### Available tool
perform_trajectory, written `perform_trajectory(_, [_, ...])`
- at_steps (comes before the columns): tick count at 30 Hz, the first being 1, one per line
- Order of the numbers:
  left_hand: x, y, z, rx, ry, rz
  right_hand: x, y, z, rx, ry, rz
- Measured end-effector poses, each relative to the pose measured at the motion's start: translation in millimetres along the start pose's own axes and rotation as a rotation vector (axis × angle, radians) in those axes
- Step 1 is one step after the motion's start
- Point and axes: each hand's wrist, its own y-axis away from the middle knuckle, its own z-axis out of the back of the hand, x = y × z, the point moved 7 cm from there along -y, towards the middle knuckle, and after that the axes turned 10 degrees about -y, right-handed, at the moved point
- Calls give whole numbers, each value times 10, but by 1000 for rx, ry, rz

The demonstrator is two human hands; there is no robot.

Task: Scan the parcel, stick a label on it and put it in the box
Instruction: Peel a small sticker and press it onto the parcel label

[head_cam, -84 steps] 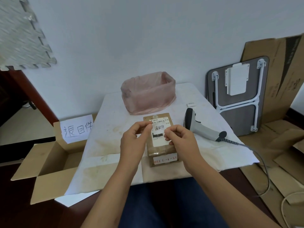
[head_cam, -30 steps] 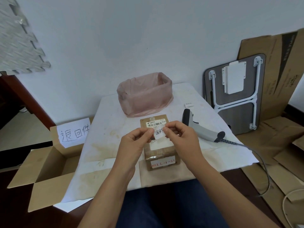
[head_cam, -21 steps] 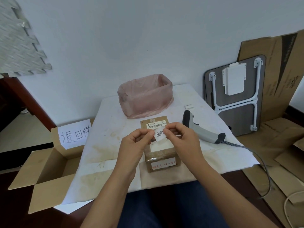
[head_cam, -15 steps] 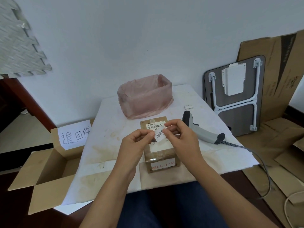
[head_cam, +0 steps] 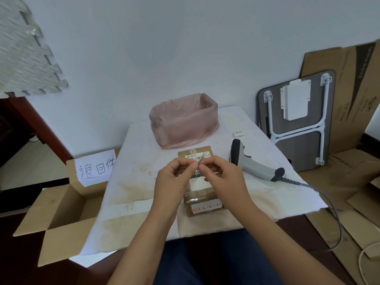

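Observation:
A brown cardboard parcel with a white shipping sheet lies on the white table right in front of me. Just above its top, my left hand and my right hand meet fingertip to fingertip, both pinching a small white label that now stands edge-on and looks blurred. The grey barcode scanner rests on the table to the right of the parcel. An open cardboard box with a handwritten paper sign stands on the floor at the left.
A bin lined with a pink bag sits behind the parcel. A small white pad lies near the far right of the table. The scanner cable trails off the right edge. A folded table and flat cardboard lean at the right.
The label, flat and readable between my fingers a moment ago, has turned edge-on as my fingertips closed together. The parcel and scanner have not moved.

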Motion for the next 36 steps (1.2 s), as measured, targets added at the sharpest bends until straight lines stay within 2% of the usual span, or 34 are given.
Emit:
perform_trajectory(4, [-7, 4, -4, 22, -18, 3, -18, 9, 26, -24, -21, -11])
perform_trajectory(16, [-27, 33, 3, -45, -217, -82, -43, 8, 26, -41, -33, -54])
perform_trajectory(20, [-14, 8, -6, -18, -149, -41, -39, -17, 30, -30, -44, -43])
perform_trajectory(25, [56, -54, -28, 5, 37, 62, -112, -53, 10, -24, -227, -153])
perform_trajectory(31, [46, -234, 25, -37, 76, 101, -123, -169, -21, -23, -393, -281])
perform_trajectory(36, [-13, -483, 139, -109, 70, 87, -165, -391, -55, -34, -454, -318])
